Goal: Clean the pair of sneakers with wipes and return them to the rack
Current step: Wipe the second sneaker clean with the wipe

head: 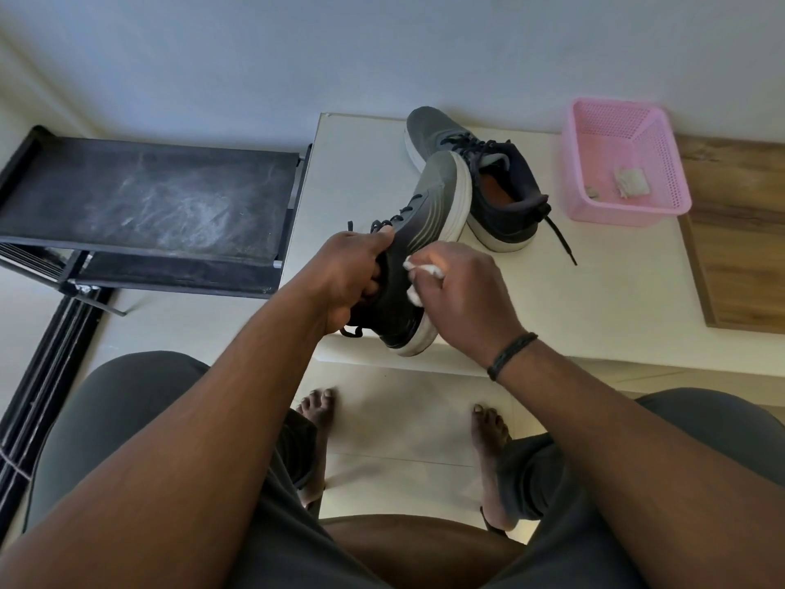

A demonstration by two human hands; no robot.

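Right hand [463, 291] with wipe [424, 269] against sneaker [429, 214] in left hand [352, 274]

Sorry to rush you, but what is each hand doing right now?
Left hand: grips the held sneaker at its collar.
Right hand: holds a white wipe against that sneaker's side.

Your left hand [352, 274] grips a grey sneaker [420, 231] at its collar, tilted over the white tabletop [594, 291], while your right hand [463, 299] presses a crumpled white wipe [424, 269] against its dark side. The second sneaker [480, 172] rests on the tabletop just behind, beside a pink basket [628, 210] holding used wipes [631, 182]. A black shoe rack [144, 197] stands at left.
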